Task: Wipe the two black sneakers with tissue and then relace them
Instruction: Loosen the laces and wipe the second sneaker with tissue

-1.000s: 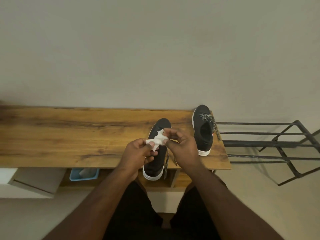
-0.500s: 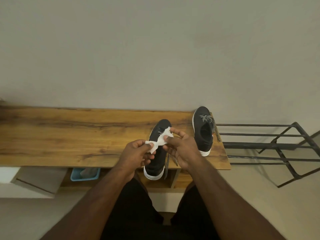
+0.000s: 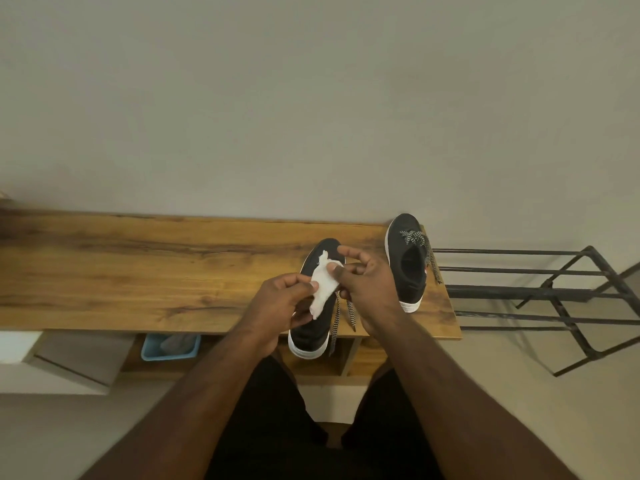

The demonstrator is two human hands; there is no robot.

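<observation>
1. Your left hand (image 3: 280, 299) pinches one end of the tissue (image 3: 323, 285) between thumb and fingers; your right hand (image 3: 367, 282) pinches the other end with thumb and a finger, its remaining fingers spread above. Both hands are closed on the tissue, holding it in the air over the near sneaker.

2. The tissue looks crumpled and partly opened between your hands. Whether it touches the shoe beneath I cannot tell.

3. The near sneaker (image 3: 313, 327) lies directly under your hands, its heel poking past the front edge of the table (image 3: 138, 271) and its toe pointing to the wall. Its laces (image 3: 341, 317) hang loose down its side, one end trailing over the front edge.

4. The second sneaker (image 3: 407, 261) stands at the table's far right corner, apart from the first, with its lace (image 3: 420, 244) bunched near the toe and one end trailing along its right side.

5. By my reading you are at the wiping stage: the tissue is being readied or refolded. Neither shoe is properly laced, so relacing both is left, and probably wiping the second shoe too.

6. Right of the table stands a metal rack (image 3: 540, 292); below the table sits a blue tray (image 3: 169, 348).
</observation>
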